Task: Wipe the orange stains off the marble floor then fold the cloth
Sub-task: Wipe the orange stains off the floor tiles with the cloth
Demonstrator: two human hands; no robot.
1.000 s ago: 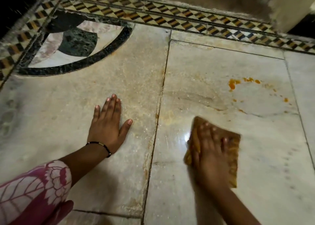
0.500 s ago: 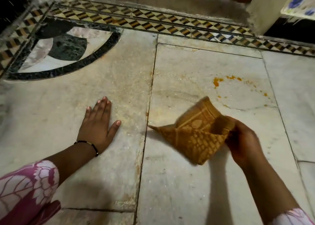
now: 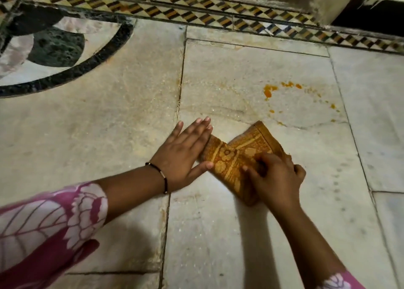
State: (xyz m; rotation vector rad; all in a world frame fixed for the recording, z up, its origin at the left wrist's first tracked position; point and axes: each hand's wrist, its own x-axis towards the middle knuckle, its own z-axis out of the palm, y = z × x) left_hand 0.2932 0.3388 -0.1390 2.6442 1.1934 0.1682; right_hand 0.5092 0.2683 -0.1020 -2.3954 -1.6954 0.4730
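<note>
Down on the marble floor (image 3: 218, 234) again after half a second in the air: the orange patterned cloth (image 3: 236, 157), now spread flat, partly doubled over, with one folded flap angled up toward the far right. Moved across from the neighbouring slab, the left hand (image 3: 185, 151), now laid flat with straight fingers on the cloth's left end, thumb stretched along its near edge. Curled over the cloth's near right corner, the right hand (image 3: 275, 177), fingers bent and pinching the fabric against the floor. Both hands on the cloth at once, close together but not touching each other.

Still unwiped beyond the cloth, toward the far right of the same slab: orange stains (image 3: 267, 90), one thicker blot and a scattered arc of small drops trailing right and down. Nearest drops just beyond the cloth's upper flap.

On the left wrist, a thin black bracelet (image 3: 162, 175) with a pale bead. Above it, a pink sleeve (image 3: 50, 218) printed with white leaves and flowers; a sliver of matching sleeve at the lower right edge.

Across the top, a border of small diamond tiles (image 3: 175, 6) in black, amber and cream. At upper left, a curved black-and-green stone inlay (image 3: 56, 46).
</note>
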